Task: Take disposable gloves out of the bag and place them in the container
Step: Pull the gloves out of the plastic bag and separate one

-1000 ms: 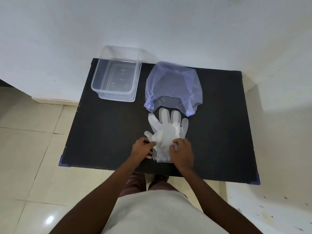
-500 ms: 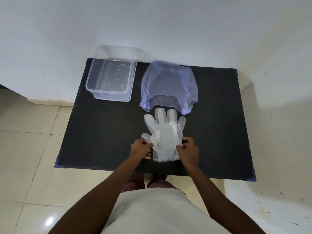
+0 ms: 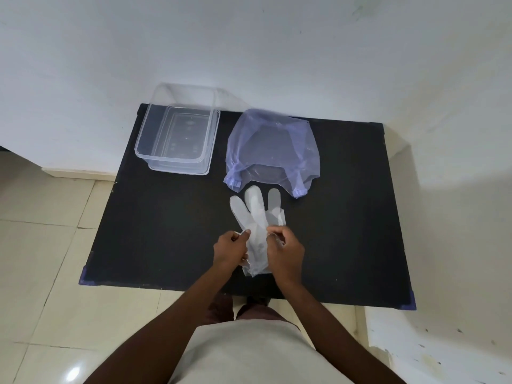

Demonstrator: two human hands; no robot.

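A stack of clear disposable gloves (image 3: pixel 256 217) lies on the black table (image 3: pixel 166 217), fingers pointing away from me. My left hand (image 3: pixel 231 248) pinches the stack's left edge. My right hand (image 3: pixel 285 250) pinches its right side, folding that side inward over the palm area. The pale purple plastic bag (image 3: pixel 273 151) sits just beyond the gloves, its mouth facing me. A clear rectangular container (image 3: pixel 177 139) stands at the table's far left corner with nothing in it.
A white wall runs behind the table and along its right side. Beige tiled floor lies to the left and in front. The table's near edge is just under my wrists.
My right hand has moved left across the gloves, folding their right side inward; the stack now looks narrower. My left hand keeps its pinch on the left edge.
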